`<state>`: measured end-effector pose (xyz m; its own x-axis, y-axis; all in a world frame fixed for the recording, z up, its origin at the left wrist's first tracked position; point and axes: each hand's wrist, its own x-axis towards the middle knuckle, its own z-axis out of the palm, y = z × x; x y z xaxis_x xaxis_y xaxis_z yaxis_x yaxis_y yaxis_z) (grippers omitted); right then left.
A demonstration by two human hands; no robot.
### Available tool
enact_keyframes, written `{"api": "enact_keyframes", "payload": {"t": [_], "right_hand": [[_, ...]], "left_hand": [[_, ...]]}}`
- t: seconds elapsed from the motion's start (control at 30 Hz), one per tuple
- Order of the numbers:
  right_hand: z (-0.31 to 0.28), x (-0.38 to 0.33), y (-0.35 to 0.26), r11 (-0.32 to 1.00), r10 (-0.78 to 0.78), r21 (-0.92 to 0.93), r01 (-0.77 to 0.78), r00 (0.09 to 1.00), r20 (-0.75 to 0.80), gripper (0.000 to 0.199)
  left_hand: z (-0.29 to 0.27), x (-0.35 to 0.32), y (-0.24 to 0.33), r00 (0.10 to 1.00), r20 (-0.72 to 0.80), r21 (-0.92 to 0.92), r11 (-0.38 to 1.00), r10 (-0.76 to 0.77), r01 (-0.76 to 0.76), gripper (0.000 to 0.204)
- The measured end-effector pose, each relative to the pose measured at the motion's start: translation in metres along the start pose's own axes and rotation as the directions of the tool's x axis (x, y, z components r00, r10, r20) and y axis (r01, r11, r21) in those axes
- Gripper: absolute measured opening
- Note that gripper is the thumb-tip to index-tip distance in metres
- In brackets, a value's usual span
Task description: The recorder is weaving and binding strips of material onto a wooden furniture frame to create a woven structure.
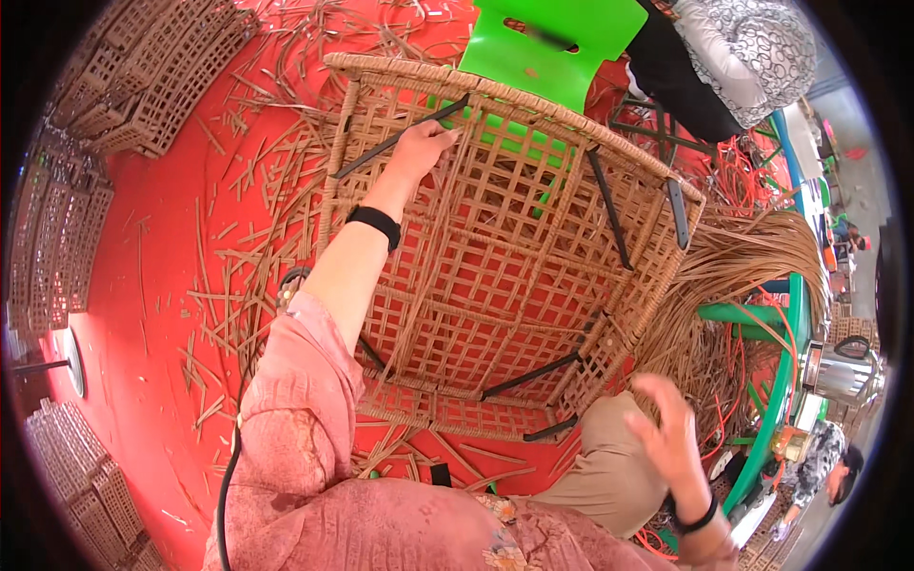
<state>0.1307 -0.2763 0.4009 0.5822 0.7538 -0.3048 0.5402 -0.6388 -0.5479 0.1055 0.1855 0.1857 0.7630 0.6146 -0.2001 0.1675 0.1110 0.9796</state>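
Observation:
A large rectangular wicker basket of brown woven strips is tilted up in front of me, its open lattice filling the middle of the view. Short black bars cross its corners. Near the upper left corner, my left hand is closed on the basket's lattice beside one black bar; its fingertips are partly hidden. Several long loose-looking strands run down the lattice below that hand. My right hand is raised above my right knee, off the basket's lower right corner, with fingers apart and nothing in it.
A green plastic chair stands behind the basket, beside another person. A thick bundle of brown strips lies at right near a green table frame. Stacked woven baskets line the left. Cut strips litter the red floor.

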Motion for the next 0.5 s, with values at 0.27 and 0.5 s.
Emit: {"api": "enact_keyframes", "payload": {"t": [0.27, 0.5], "right_hand": [[0.068, 0.222, -0.052, 0.873, -0.181, 0.473, 0.120, 0.980, 0.084, 0.036], [0.159, 0.374, -0.071, 0.515, 0.074, 0.857, 0.003, 0.996, -0.048, 0.032]], "left_hand": [[-0.025, -0.032, 0.068, 0.952, 0.090, -0.063, 0.952, -0.294, 0.300, 0.023], [-0.051, -0.058, 0.094, 0.940, 0.202, 0.030, 0.961, -0.274, 0.274, 0.023]]}}
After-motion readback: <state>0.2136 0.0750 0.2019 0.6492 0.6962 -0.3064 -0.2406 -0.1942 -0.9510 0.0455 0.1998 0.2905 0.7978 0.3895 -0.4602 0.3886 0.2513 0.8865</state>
